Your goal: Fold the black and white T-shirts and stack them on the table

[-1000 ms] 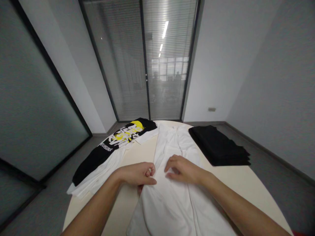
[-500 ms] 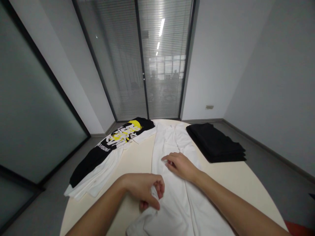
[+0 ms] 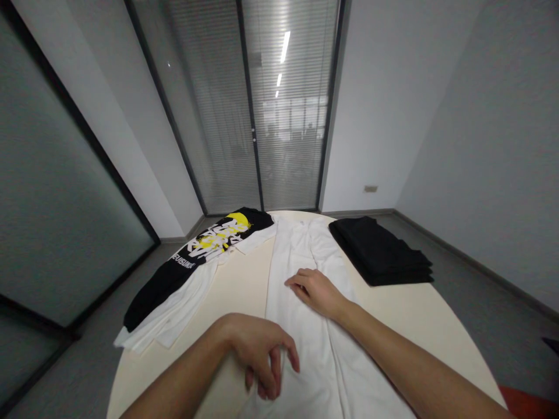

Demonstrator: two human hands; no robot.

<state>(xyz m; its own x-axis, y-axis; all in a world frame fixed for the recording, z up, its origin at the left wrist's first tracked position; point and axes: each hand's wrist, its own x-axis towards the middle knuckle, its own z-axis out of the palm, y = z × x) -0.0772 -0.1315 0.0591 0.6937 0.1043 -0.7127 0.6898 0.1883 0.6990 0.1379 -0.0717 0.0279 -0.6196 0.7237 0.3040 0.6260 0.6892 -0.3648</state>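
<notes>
A white garment (image 3: 301,326) lies lengthwise down the middle of a round cream table (image 3: 244,285), folded into a long strip. My right hand (image 3: 317,289) rests flat on its middle, fingers pointing left. My left hand (image 3: 262,352) hovers at the garment's near left edge, fingers curled downward and touching the cloth; I cannot make out a grip on it.
A black shirt with a yellow and white print (image 3: 205,250) lies on white clothes (image 3: 174,311) at the table's left. A stack of folded black clothes (image 3: 379,250) sits at the far right. Glass doors with blinds (image 3: 262,116) stand behind.
My left hand slid toward me along the garment's left edge and loosened its pinch. My right hand stayed pressed on the middle. The cloth lies flatter.
</notes>
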